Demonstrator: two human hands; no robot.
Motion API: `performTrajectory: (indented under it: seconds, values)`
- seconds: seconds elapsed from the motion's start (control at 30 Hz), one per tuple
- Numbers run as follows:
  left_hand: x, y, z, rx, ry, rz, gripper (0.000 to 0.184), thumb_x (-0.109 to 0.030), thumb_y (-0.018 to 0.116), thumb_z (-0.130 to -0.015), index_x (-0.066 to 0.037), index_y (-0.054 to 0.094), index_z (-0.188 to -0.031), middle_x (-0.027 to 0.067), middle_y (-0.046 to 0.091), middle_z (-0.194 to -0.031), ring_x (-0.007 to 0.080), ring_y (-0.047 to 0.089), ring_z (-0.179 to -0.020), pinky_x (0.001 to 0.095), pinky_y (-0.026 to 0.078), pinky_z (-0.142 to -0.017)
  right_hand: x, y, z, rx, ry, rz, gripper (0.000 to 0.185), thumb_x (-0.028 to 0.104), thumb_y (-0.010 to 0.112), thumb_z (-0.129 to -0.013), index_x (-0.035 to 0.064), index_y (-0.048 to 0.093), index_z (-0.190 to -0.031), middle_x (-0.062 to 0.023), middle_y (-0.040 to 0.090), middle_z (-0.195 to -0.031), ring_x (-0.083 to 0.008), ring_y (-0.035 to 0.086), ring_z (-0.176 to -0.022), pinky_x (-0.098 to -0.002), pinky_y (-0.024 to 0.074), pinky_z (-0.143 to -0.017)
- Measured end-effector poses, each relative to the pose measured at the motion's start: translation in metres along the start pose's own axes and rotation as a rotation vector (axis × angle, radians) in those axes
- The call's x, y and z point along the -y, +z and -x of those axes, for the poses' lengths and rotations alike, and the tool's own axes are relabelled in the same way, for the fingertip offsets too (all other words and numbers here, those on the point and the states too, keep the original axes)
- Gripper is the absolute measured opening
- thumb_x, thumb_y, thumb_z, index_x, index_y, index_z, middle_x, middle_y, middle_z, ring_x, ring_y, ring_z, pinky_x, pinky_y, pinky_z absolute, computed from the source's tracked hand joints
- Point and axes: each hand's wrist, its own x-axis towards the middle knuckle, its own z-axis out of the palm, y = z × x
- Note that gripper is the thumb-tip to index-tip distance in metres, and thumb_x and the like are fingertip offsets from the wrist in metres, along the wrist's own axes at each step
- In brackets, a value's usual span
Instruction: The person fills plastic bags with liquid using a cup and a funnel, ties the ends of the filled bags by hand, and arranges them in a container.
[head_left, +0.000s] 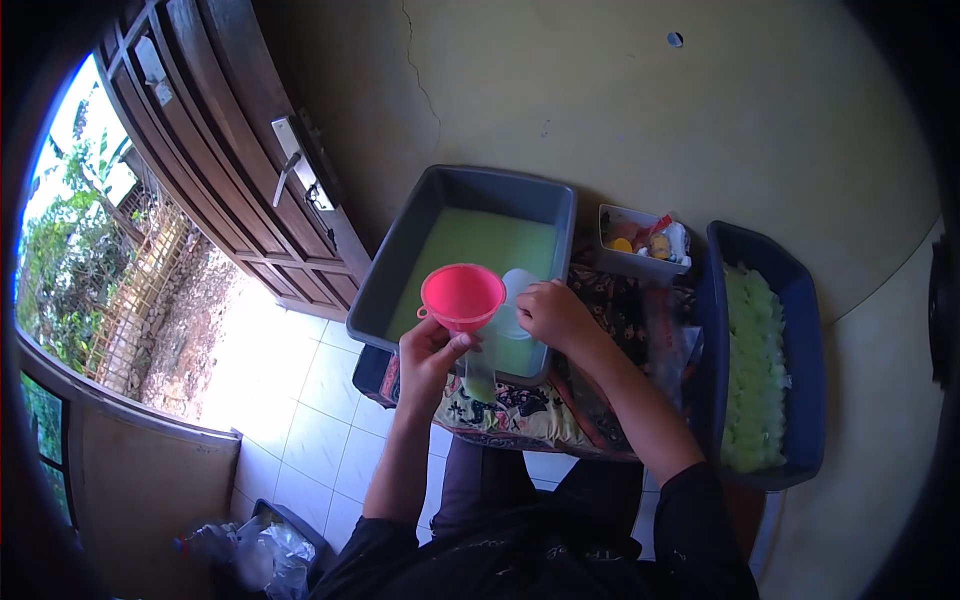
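Note:
My left hand (428, 352) is closed around the neck of a pink funnel (462, 293). Below the funnel hangs a narrow clear plastic bag (480, 375) with some pale green liquid at its bottom. My right hand (553, 315) grips a translucent white cup (516, 300) just right of the funnel; the cup's handle, if it has one, is hidden by the fingers. Both hands are over the near part of a large grey tub (398, 252) holding pale green liquid (490, 240).
A patterned cloth (530, 400) lies under the tub. To the right are a small white box (640, 262) of mixed items, clear plastic bags (672, 335), and a dark blue tub (806, 370) with filled green bags (752, 370). A wooden door (235, 150) stands at left.

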Motion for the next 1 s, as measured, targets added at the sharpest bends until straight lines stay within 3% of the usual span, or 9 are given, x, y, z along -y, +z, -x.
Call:
performTrajectory:
  seconds: [0.77, 1.0]
  values:
    - [0.004, -0.001, -0.001, 0.009, -0.013, 0.057, 0.025, -0.003, 0.068, -0.083, 0.007, 0.060, -0.104, 0.0106, 0.067, -0.088, 0.0155, 0.064, -0.081, 0.0290, 0.052, -0.077, 0.001, 0.005, -0.015, 0.454, 0.125, 0.076, 0.011, 0.013, 0.062, -0.069, 0.0038, 0.067, -0.073, -0.0164, 0.064, -0.073, -0.0339, 0.065, -0.071, -0.0432, 0.0523, -0.070]
    - [0.000, 0.001, 0.002, 0.001, -0.027, 0.056, 0.025, -0.004, 0.068, -0.082, 0.008, 0.060, -0.103, 0.0114, 0.068, -0.088, 0.0161, 0.065, -0.081, 0.0292, 0.052, -0.077, -0.003, -0.006, -0.012, 0.178, 0.181, -0.024, 0.010, 0.009, 0.058, -0.068, 0.0018, 0.065, -0.070, -0.0202, 0.061, -0.070, -0.0368, 0.062, -0.066, -0.0437, 0.0513, -0.065]
